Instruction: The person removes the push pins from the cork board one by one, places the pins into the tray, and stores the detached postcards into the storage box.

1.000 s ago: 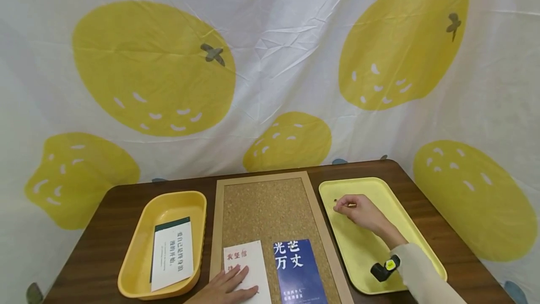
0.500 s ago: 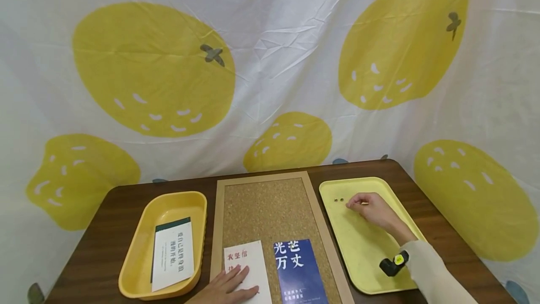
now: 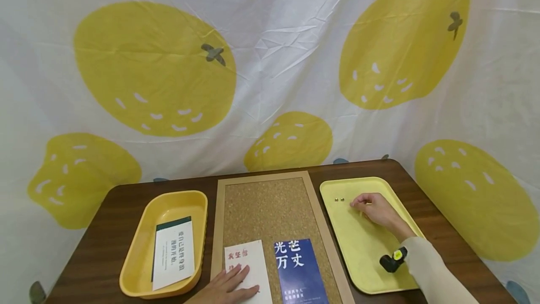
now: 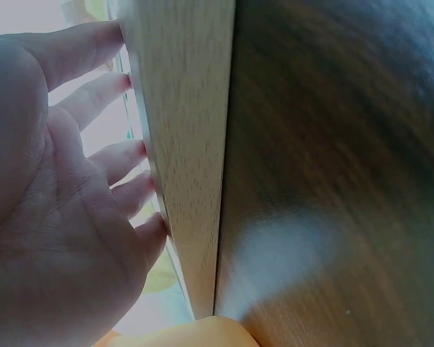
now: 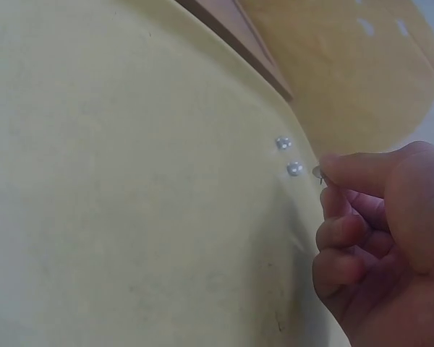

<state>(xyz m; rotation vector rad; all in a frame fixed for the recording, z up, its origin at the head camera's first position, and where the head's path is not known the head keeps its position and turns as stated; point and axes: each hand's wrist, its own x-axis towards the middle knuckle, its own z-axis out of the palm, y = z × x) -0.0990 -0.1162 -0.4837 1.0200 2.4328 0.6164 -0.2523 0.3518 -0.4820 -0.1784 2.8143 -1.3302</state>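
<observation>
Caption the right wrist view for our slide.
A right hand pinches a thumbtack near two shiny tacks on a tray.

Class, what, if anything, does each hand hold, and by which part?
The right hand pinches a thumbtack, seemingly by its head; the left hand, on the white card, holds nothing.

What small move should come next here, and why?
Probably the right hand should carry its pinched tack toward the white card on the corkboard: the left hand rests on that card, perhaps steadying it for pinning.
</observation>
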